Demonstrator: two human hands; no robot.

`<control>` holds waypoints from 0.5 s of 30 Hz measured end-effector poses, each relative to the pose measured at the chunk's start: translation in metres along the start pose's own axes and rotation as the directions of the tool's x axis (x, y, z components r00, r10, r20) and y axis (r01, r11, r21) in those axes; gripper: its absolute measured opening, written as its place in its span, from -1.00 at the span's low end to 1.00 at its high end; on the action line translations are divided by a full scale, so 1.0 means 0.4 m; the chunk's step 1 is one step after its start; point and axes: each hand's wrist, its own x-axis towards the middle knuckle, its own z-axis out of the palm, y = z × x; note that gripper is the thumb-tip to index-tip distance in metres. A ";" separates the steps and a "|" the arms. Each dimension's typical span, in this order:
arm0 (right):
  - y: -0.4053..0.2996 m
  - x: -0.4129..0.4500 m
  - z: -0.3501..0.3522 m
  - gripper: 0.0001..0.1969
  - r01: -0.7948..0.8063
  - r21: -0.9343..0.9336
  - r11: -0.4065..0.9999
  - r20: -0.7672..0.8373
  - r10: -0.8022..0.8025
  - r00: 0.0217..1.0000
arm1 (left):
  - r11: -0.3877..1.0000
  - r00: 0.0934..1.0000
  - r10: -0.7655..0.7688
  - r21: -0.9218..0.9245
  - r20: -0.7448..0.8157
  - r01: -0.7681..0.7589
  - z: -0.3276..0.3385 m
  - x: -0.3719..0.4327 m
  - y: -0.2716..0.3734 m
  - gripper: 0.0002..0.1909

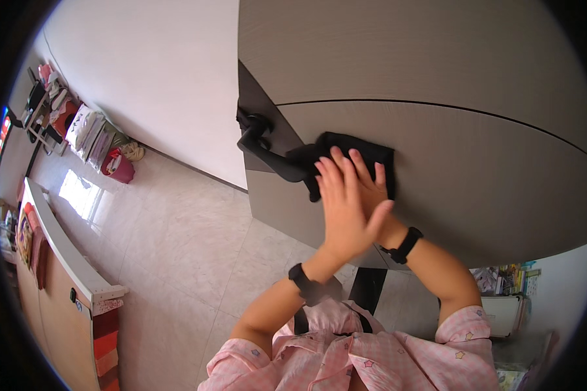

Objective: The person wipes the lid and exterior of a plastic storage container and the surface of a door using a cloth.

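Observation:
A folded black cloth [357, 144] lies flat against a grey-brown door [445, 161], just beside its black lever handle [274, 159]. My right hand [372, 190] rests on the cloth with its fingers spread, pressing it to the door panel. Across the back of that hand lies my left hand [342, 210], its fingers extended and its thumb apart. Whether the left fingertips touch the cloth is hard to tell. Both wrists wear black bands. Part of the cloth reaches the free end of the handle.
At the left stands a wooden cabinet [54, 303] with a white top edge and cloths over it. A pink bin [118, 168], stacked bagged items [88, 132] and shoes line the white wall [176, 88]. Books [513, 278] and a whiteboard [501, 315] are at the lower right.

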 end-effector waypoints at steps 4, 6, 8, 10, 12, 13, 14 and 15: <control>-0.028 0.014 0.091 -0.49 -0.094 -0.267 0.959 -0.189 0.044 0.981 | 0.977 0.977 0.199 0.068 0.077 -0.204 -0.012 0.023 -0.236 -0.03; -0.048 0.028 0.126 -0.49 -0.199 -0.289 0.936 -0.316 0.103 0.943 | 0.955 0.958 0.279 0.084 0.073 -0.285 -0.017 0.046 -0.293 0.05; -0.105 0.054 0.156 -0.49 -0.223 -0.113 0.968 -0.317 0.177 0.932 | 0.932 0.941 0.337 0.130 0.020 -0.337 -0.044 0.067 -0.343 0.10; -0.143 0.061 0.170 -0.48 -0.163 0.183 0.970 -0.165 0.194 0.967 | 0.932 0.940 0.341 0.138 -0.013 -0.336 -0.057 0.072 -0.399 0.09; -0.165 0.048 0.198 -0.45 -0.099 0.195 0.976 -0.075 0.116 0.990 | 0.942 0.955 0.295 0.163 0.017 -0.294 -0.049 0.037 -0.461 0.07; -0.161 0.034 0.203 -0.45 -0.093 0.415 0.905 0.003 0.100 0.995 | 0.952 0.961 0.277 0.131 0.020 -0.277 -0.039 0.034 -0.453 0.04; -0.156 0.013 0.215 -0.45 -0.085 0.410 0.908 0.097 0.049 0.994 | 0.977 0.980 0.197 0.075 0.029 -0.199 -0.020 0.010 -0.443 0.03; -0.153 -0.009 0.241 -0.45 -0.076 0.404 0.911 0.179 0.003 0.984 | 0.991 0.991 0.128 0.022 0.041 -0.129 0.006 -0.019 -0.436 0.02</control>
